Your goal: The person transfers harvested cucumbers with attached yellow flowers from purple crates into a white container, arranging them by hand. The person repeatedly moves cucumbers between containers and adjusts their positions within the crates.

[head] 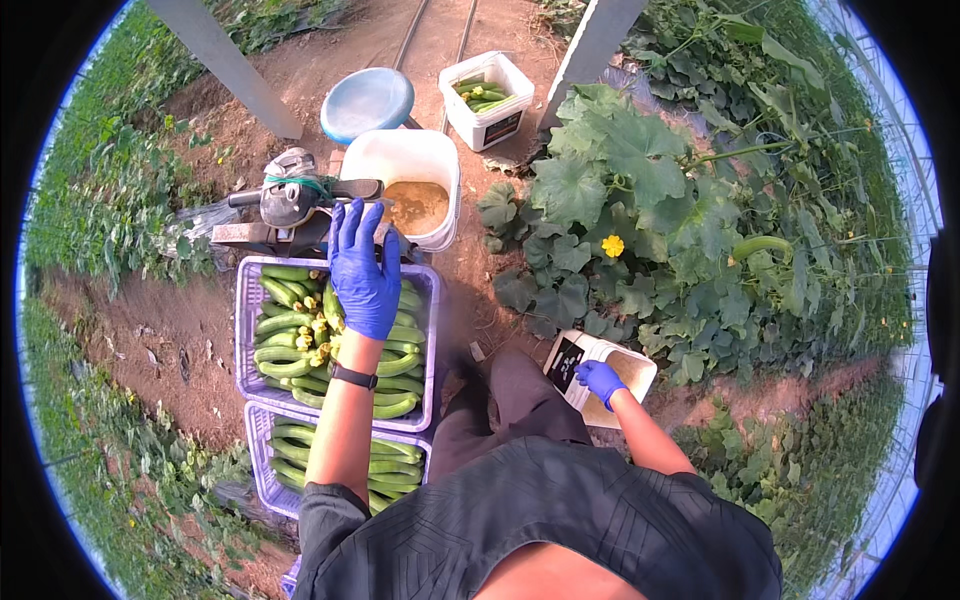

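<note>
My left hand [365, 271], in a blue glove, is over the far part of a purple plastic crate [430, 352] filled with green luffa-like fruits [285, 339], some bearing yellow blossoms. Its fingers are extended and somewhat spread, with nothing seen in them. Just beyond the fingertips stands a large white tub [450, 161] with brownish liquid or residue at its bottom. My right hand [598, 377], also gloved in blue, is at the rim of a white bucket [641, 361] to my right. Its fingers are curled; whether they grip the rim or handle cannot be told.
A second purple crate [259, 457] of fruits sits nearer my body. Ahead are a blue round lid or stool top [367, 105], a white bucket of fruits [491, 135], rails [411, 34] and slanted posts [232, 71]. A cart frame [240, 234] is at left; leafy vines [622, 165] grow at right.
</note>
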The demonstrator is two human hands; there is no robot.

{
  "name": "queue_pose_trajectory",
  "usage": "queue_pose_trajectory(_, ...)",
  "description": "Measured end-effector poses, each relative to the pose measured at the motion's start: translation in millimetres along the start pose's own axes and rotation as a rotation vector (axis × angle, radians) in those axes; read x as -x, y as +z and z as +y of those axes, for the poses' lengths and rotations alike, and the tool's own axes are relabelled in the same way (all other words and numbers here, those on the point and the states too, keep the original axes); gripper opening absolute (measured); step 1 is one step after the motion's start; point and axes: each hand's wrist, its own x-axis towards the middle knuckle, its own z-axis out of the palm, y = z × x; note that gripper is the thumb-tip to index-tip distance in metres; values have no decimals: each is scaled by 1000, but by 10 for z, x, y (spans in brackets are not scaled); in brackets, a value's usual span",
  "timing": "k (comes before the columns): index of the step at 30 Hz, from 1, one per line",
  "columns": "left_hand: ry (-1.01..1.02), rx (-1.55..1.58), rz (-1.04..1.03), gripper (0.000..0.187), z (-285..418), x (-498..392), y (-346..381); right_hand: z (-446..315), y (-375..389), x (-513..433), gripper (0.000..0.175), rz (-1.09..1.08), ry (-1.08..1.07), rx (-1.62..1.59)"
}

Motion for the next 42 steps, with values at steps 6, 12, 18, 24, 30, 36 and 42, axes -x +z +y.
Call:
queue_pose_trajectory(6,20,-188,-300,44,-591,-506,539,-3103,-171,-952,28,65,-475,270)
queue_pose_trajectory(12,-150,-88,-531,42,-711,-459,881,-4511,-566,-2612,25,99,-526,-15)
queue_pose_trajectory(18,-236,-297,-743,50,-696,-345,865,-5438,-1183,-5085,26,201,-341,-312)
queue_pose_trajectory(24,-223,-339,-891,56,-870,-115,869,-6228,-1739,-6632,63,249,61,-721)
queue_pose_trajectory(30,-201,-517,-1146,70,-659,-13,668,-6922,-926,-7300,107,126,206,-777)
queue_pose_trajectory(36,-131,-520,-1048,52,-785,-57,808,-6780,-926,-8025,50,118,101,-1142)
queue_pose_trajectory(42,-161,-574,-1046,58,-663,-321,855,-6202,-486,-7553,39,255,229,-1256)
